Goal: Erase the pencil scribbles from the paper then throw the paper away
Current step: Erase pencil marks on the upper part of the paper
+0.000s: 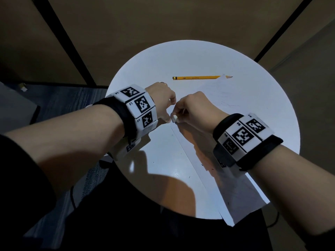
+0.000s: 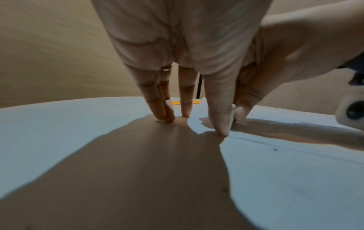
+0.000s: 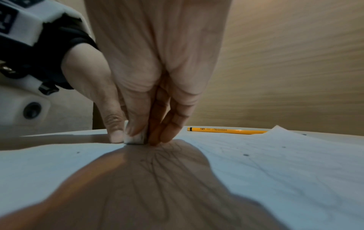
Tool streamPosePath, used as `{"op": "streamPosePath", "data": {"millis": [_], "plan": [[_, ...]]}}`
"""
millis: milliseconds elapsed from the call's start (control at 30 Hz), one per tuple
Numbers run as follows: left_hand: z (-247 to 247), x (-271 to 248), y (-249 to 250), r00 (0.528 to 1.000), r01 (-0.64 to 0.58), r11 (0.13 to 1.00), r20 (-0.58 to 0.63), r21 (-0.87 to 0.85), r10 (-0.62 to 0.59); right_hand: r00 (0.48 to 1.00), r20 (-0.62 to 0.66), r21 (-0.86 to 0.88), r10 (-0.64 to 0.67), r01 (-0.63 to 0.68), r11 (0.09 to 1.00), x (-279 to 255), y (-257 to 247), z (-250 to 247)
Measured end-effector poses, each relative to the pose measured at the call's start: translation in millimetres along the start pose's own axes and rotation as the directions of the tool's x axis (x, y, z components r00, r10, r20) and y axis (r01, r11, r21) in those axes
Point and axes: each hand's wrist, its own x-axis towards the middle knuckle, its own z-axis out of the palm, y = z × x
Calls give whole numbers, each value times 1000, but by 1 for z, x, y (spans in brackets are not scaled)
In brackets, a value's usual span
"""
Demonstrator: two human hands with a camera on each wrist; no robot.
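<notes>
A white sheet of paper [image 1: 226, 100] lies slanted on the right half of a round white table [image 1: 154, 69]. Faint pencil scribbles [image 3: 155, 165] show on it, in the shadow under my right hand. My right hand [image 1: 176, 116] pinches a small white eraser [image 3: 133, 139] and holds it down on the paper near its left edge. My left hand [image 1: 169, 114] stands just left of it on straight fingers. Its index finger [image 2: 220, 118] presses down right beside the eraser [image 2: 233, 112], and its other fingertips [image 2: 167, 115] rest on the tabletop.
A yellow pencil [image 1: 199, 77] lies across the far side of the table, its tip under the paper's raised far corner [image 3: 277, 129]. The paper's near corner [image 1: 244, 211] overhangs the table's front right edge. Brown wall panels stand behind, with dark carpet [image 1: 72, 98] on the left.
</notes>
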Motion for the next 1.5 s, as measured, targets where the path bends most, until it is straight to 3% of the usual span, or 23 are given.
{"op": "streamPosePath", "data": {"millis": [200,467,700,1000,1067,1167,1300,1500], "plan": [[9,-4,6,999,-19,996,33,83,16,1000,-7,-55,2,-3,998,-2,-3,0],[10,2,9,995,18,985,97,170,-35,996,92,32,8,-11,999,-27,4,0],[10,4,10,991,10,975,125,221,-39,1000,23,33,-13,12,999,-26,2,5],[9,6,14,977,56,965,185,255,-106,958,287,64,7,-26,998,-46,4,-9],[9,5,17,979,60,967,174,249,-105,973,230,86,35,-56,995,-43,6,-12],[8,2,20,989,34,974,135,223,-65,998,27,97,60,-62,993,-34,8,-10],[15,-2,26,994,-79,979,94,190,62,996,20,17,91,-92,996,-29,11,0],[20,1,31,984,-121,973,152,195,92,997,22,-5,69,-68,998,-36,11,2]]}}
